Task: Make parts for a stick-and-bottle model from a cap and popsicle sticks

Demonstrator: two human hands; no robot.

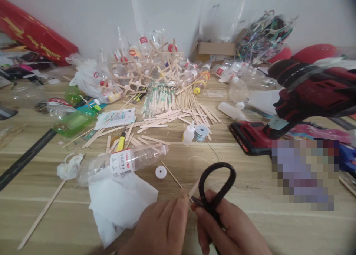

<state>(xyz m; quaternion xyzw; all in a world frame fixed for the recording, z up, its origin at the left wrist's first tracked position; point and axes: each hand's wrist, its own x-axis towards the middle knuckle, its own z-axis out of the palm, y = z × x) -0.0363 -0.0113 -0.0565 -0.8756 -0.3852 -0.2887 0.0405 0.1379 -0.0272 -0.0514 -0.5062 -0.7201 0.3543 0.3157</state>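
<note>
My right hand [230,221] is closed around black-handled scissors [233,173], one big loop standing up above the fingers. Their blade points left and meets my left hand [161,221], which pinches a flat wooden craft stick [194,188] between thumb and fingers. How far the blade touches the stick is hidden by the fingers. A thin bamboo skewer [171,174] runs up and left from my left fingertips; I cannot tell whether it is held or lies on the table. Close by are a white bottle cap [160,172] with a hole and a clear plastic bottle [107,166] on its side.
White paper [119,203] lies left of my hands. Behind stand a small glue bottle [188,134] and a thread spool [201,132]. A red cordless drill [311,88] rests at right. Loose craft sticks [158,118] and several bottles pile up at the back.
</note>
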